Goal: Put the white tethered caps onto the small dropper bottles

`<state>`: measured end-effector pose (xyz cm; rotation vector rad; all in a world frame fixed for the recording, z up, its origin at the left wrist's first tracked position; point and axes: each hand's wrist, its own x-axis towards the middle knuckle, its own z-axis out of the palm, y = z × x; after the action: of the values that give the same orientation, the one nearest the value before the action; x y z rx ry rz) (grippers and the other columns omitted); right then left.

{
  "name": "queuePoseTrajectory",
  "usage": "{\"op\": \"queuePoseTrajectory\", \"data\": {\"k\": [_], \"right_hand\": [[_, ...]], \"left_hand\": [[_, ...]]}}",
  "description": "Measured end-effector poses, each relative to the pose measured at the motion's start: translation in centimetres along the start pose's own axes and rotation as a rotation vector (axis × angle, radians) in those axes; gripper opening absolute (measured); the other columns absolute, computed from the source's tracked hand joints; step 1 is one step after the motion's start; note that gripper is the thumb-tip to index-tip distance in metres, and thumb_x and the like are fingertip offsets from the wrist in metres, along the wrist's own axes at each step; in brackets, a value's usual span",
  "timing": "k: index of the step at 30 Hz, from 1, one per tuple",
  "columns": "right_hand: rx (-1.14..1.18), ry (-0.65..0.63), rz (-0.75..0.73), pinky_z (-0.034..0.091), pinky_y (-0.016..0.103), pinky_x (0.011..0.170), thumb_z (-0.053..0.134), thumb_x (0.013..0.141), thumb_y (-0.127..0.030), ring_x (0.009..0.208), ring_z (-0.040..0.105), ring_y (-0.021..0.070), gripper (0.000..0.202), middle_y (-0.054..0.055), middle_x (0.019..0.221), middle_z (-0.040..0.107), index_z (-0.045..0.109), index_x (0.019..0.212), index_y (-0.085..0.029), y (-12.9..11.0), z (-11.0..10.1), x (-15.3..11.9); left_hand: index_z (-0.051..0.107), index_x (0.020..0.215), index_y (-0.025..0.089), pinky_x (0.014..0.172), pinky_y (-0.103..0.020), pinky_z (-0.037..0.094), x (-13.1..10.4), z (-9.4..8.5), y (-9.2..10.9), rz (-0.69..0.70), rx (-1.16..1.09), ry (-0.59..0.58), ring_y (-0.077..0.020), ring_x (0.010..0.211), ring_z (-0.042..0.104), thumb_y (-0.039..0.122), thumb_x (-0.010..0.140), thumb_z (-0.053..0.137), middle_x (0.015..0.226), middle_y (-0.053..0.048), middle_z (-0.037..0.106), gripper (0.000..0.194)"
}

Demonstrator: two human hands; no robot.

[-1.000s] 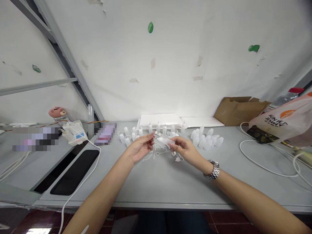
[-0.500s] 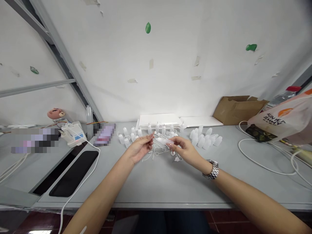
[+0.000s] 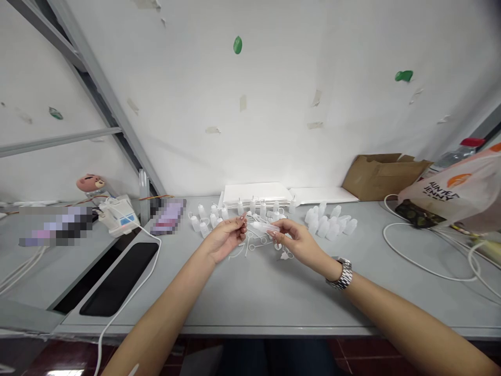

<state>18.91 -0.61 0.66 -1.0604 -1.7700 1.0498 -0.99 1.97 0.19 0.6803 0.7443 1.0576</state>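
While my right hand (image 3: 295, 235) holds a bottle (image 3: 266, 226) over the middle of the worktop (image 3: 282, 297), one end of it points toward my left hand (image 3: 227, 239).

Hands: two, apart, a gap between. Right: thumb and fingers closed on the near end of the bottle. Left: thumb and fingertips drawn near one another; whether on a small part, I cannot tell from my remote seat.

Straps (image 3: 260, 245): white, thin, ringed, scattered below and between the hands.

Capped bottles (image 3: 204, 228): upright, behind the hands and to their left. Loose bottles (image 3: 332, 228): one cluster, near the right hand, on its outer side.

Edges: rear, a paper stack (image 3: 256, 191) against the wall (image 3: 274, 104); right, a box (image 3: 385, 177), a bag (image 3: 457, 188) and a looping cable (image 3: 428, 271); left, a black pad (image 3: 119, 279) with a white cord (image 3: 135, 287) alongside; front, a straight lip (image 3: 266, 331) under both forearms.

Room I have: a broad grey stretch from straps to lip; a narrower band between loose bottles and cable.
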Motion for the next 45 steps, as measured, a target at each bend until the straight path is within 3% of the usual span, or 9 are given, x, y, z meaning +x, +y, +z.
{"op": "queuePoseTrajectory", "data": {"k": [8,16,26,45], "right_hand": [[-0.001,0.007,-0.003,0.041,0.027,0.059,0.053,0.081,-0.040,0.062,0.050,0.0130,0.023,0.000,0.065,0.054,0.058,0.085,-0.018,-0.06,-0.05,-0.06],[-0.165,0.096,-0.089,0.043,0.029,0.064,0.050,0.082,-0.040,0.069,0.051,0.0151,0.024,0.003,0.073,0.057,0.059,0.085,-0.018,-0.12,-0.10,-0.13],[-0.339,0.146,-0.191,0.043,0.031,0.067,0.050,0.083,-0.038,0.070,0.052,0.0170,0.022,0.005,0.075,0.058,0.058,0.091,-0.019,0.07,-0.12,-0.31],[-0.398,0.137,-0.251,0.042,0.032,0.068,0.048,0.085,-0.034,0.069,0.053,0.0167,0.020,0.004,0.076,0.059,0.057,0.095,-0.020,0.19,-0.28,-0.33]], "left_hand": [[0.064,0.074,0.013,0.060,-0.019,0.040,-0.14,0.06,0.01,0.055,0.130,0.038,-0.0071,0.061,0.054,0.025,0.062,0.074,0.065,0.000,0.056,0.019],[0.067,0.078,0.013,0.067,-0.022,0.041,-0.23,0.23,0.13,0.064,0.172,0.084,-0.0098,0.068,0.058,0.024,0.063,0.072,0.074,-0.003,0.064,0.019],[0.071,0.083,0.015,0.071,-0.023,0.040,0.04,-0.20,0.00,0.138,0.313,0.143,-0.0099,0.068,0.054,0.030,0.062,0.073,0.082,-0.007,0.067,0.026],[0.072,0.078,0.015,0.073,-0.024,0.040,-0.12,0.19,-0.16,0.182,0.320,0.113,-0.0127,0.073,0.055,0.029,0.062,0.073,0.078,-0.008,0.068,0.021]]}}
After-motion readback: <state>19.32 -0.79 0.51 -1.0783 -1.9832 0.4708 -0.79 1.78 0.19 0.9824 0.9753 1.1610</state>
